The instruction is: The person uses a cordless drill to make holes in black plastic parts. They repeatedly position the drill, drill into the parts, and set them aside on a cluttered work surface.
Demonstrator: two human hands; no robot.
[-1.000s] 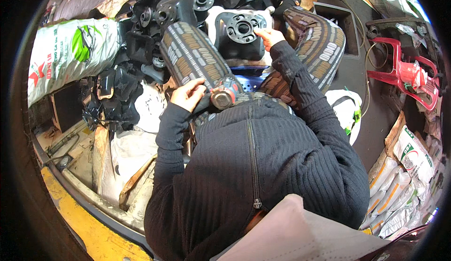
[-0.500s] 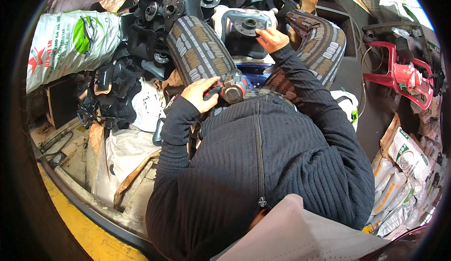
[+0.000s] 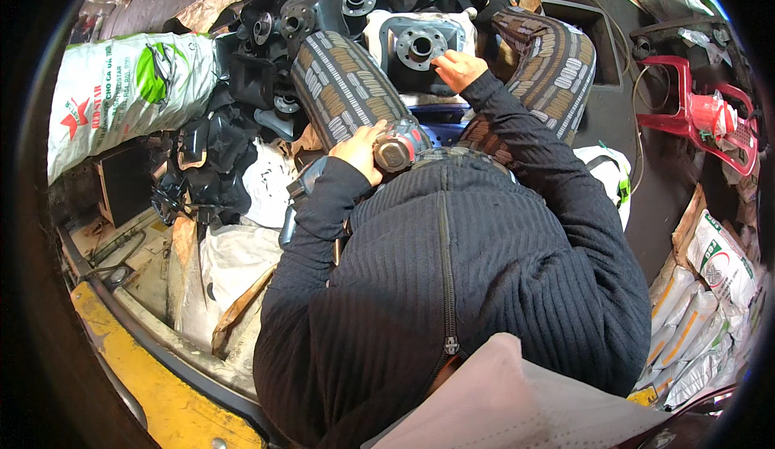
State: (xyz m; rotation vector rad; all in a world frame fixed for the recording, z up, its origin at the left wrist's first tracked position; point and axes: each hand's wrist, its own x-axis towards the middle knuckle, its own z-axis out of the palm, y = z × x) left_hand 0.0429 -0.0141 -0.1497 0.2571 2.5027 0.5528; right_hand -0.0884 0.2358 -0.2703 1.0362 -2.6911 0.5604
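My left hand [image 3: 358,149] is closed around a hand power tool [image 3: 395,152] with a round metal head, held against my chest beside my left knee [image 3: 343,86] in patterned trousers. My right hand [image 3: 457,69] reaches forward and rests its fingers on the edge of a grey metal casting [image 3: 416,46] with a round flange and a centre hole, which lies on white cloth between my knees. My dark ribbed zip top fills the lower middle of the view.
A heap of black cast parts [image 3: 242,86] lies to the front left, next to a white printed sack [image 3: 129,86]. A red plastic stool [image 3: 698,118] stands at right, several sacks [image 3: 710,287] at lower right. A yellow edge [image 3: 153,384] runs at lower left.
My left hand has kept its hold on the tool while the view shifted slightly. My right hand stays on the grey casting.
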